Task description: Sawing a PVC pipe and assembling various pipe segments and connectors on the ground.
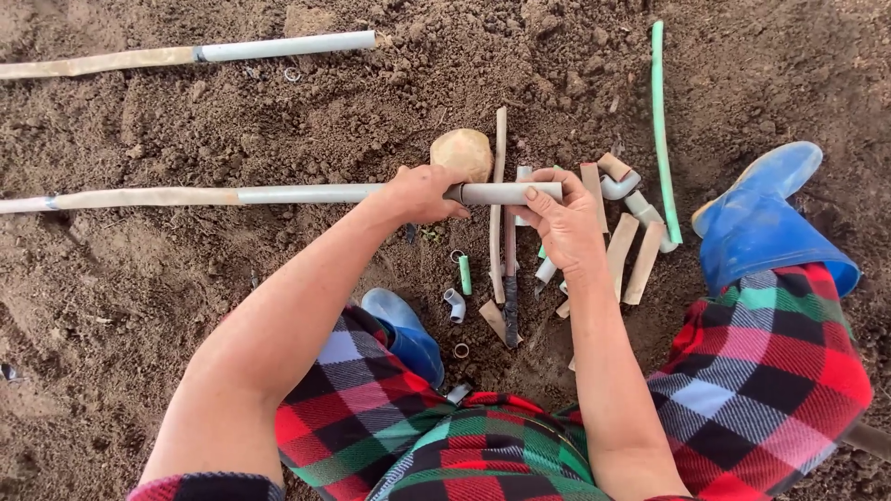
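Squatting in my checked trousers (pixel 483 445) with a blue boot (pixel 404 329) under me and the other boot (pixel 761 232) out to my right, I have loose bits lying closest in on the soil (pixel 139 306): a small grey elbow (pixel 454 303), a short green stub (pixel 465 275), a ring (pixel 461 350) and a dark-handled tool (pixel 510 297) pointing away from me. Beyond them my left hand (pixel 419 193) is wrapped around the long grey pipe (pixel 306 194), fingers closed on it just short of its joint, and my right hand (pixel 566 223) clamps the short pipe piece (pixel 506 193) from below, thumb on top. The two meet end to end between my hands, held just above the ground. To do this well, I judge I should keep both pieces in one straight line, push squarely rather than at an angle, and keep dirt out of the joint. To my right lie tan pipe offcuts (pixel 631 250) and a pale bend (pixel 620 186); just behind the joint sits a rounded stone (pixel 462 153). Farther off, a green rod (pixel 661 130) runs away from me, and another long pipe (pixel 278 46) lies well apart at the top.
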